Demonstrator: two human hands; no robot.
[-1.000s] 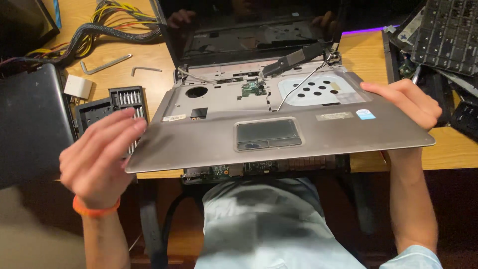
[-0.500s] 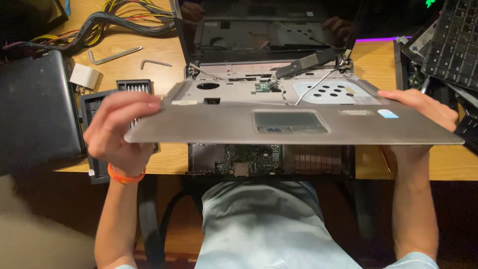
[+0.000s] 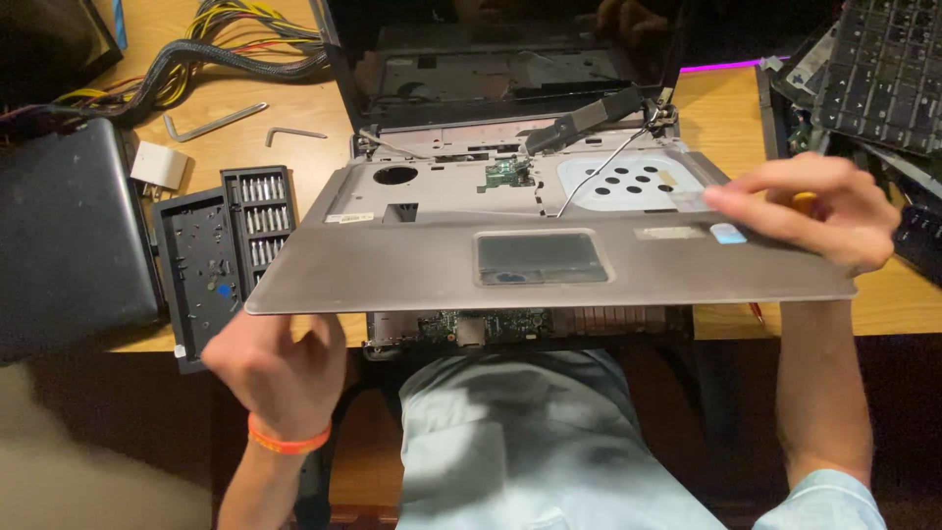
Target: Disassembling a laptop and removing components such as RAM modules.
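A grey laptop palmrest cover with a dark touchpad is lifted at its front edge off the laptop base, whose circuit board shows underneath. My left hand, with an orange wristband, holds the cover's front left corner from below. My right hand grips the cover's right edge, fingers on top. The open dark screen stands behind. A thin wire runs from the hinge across the cover.
An open screwdriver bit case lies left of the laptop. A dark grey box sits further left. Two hex keys, a white adapter and a cable bundle lie behind. Loose keyboards pile at right.
My left hand has slid from the top of the cover's left side down under its front left corner. The cover's front edge is raised further off the base.
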